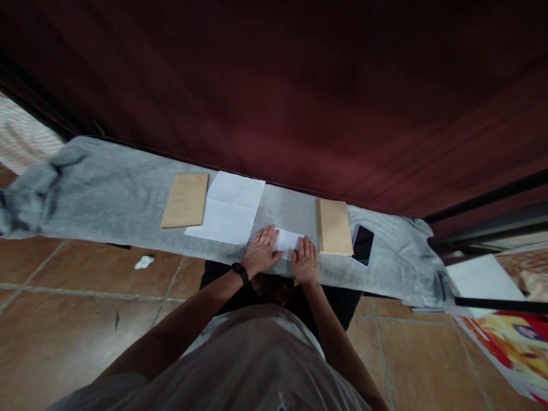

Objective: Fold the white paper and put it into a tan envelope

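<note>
A small folded white paper (286, 241) lies near the front edge of the grey cloth, between my hands. My left hand (260, 251), with a black band on its wrist, rests flat on the paper's left end, fingers stretched. On its right end lies my right hand (305, 261), palm down with the fingers extended. Larger creased white sheets (233, 205) are spread to the left. Brown envelopes (186, 200) overlap those sheets at their left side. Another stack of brown envelopes (335, 227) sits just right of my right hand.
A phone (363, 245) lies right of the right envelope stack. The long, narrow surface is covered by a grey cloth (115, 194). A dark red panel (274, 103) rises behind it. Crumpled white paper (144, 262) is on the tiled floor.
</note>
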Tool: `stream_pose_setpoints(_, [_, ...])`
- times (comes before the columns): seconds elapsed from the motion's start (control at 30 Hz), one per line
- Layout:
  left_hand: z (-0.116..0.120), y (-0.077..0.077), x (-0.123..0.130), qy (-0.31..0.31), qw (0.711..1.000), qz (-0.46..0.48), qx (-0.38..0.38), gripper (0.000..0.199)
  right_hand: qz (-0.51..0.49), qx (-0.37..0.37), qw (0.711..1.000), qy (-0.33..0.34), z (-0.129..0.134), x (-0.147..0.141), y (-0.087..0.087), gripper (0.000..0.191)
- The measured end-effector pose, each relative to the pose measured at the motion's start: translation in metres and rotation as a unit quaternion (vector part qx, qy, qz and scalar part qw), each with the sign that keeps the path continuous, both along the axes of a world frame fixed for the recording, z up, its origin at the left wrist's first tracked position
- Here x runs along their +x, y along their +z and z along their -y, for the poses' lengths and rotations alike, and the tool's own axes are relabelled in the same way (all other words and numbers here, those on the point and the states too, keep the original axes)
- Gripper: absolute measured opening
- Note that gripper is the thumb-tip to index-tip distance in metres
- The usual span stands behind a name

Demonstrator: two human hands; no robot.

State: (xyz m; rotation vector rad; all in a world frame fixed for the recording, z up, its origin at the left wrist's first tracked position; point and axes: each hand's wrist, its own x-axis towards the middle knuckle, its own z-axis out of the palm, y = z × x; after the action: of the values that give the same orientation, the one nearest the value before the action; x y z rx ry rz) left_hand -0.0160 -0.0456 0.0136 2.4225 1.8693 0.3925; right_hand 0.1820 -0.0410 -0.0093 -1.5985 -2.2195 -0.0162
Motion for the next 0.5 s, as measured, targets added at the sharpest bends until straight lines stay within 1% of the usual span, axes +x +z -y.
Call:
stream_pose_setpoints(0.13, [0.000,-0.001,0.001,0.002,1.000,0.002,-0.005,0.075,0.005,-0.017,1.000,0.009,-0.006,-0.009,0.006,0.056])
stream_pose_setpoints(0.27, [-0.001,-0.002,0.000,0.001,1.000,0.005,-0.010,0.074,0.004,-0.038,0.997,0.065,-0.012,-0.028,0.011,0.054])
stream_pose_setpoints(0.37, [-0.001,-0.001,0.000,-0.002,1.000,0.004,-0.015,0.070,0.008,-0.051,0.993,0.104,-0.012,-0.040,0.012,0.051])
stream_pose_setpoints(0.43, [-0.001,-0.001,0.000,-0.003,1.000,0.003,-0.015,0.068,0.012,-0.055,0.992,0.111,-0.012,-0.043,0.011,0.050])
stream_pose_setpoints(0.5, [-0.001,0.000,-0.001,-0.005,1.000,0.003,-0.012,0.068,0.012,-0.057,0.993,0.102,-0.012,-0.042,0.010,0.050])
